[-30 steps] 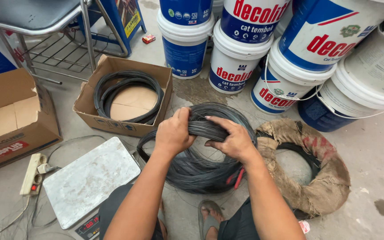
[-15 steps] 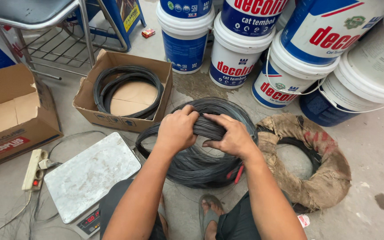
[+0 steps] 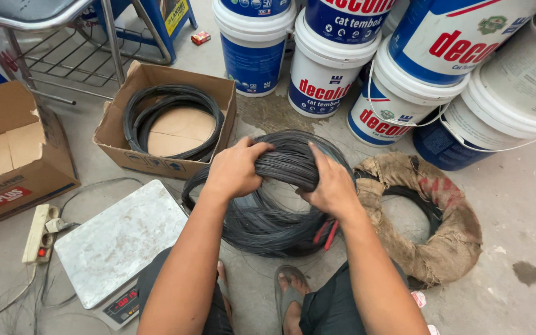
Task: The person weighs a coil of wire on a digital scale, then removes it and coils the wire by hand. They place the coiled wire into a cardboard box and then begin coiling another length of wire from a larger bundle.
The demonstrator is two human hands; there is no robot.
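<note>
A large coil of dark thin wire (image 3: pixel 268 217) lies on the concrete floor in front of me. My left hand (image 3: pixel 236 169) grips a thick bundle of its strands at the top, fingers wrapped over them. Just to the right, my right hand (image 3: pixel 331 185) clasps the same bundle. A tool with red handles (image 3: pixel 325 233) pokes out under the coil near my right wrist. Both forearms reach down from the bottom of the view.
A digital scale (image 3: pixel 121 243) sits at lower left beside a power strip (image 3: pixel 38 234). An open cardboard box (image 3: pixel 167 121) holds another wire coil. A burlap-wrapped coil (image 3: pixel 437 217) lies right. Several paint buckets (image 3: pixel 331 68) line the back. A chair frame (image 3: pixel 75 49) and second box (image 3: pixel 13 155) stand left.
Both hands stayed on the wire bundle. They shifted slightly along the strands, and the view drifted a little.
</note>
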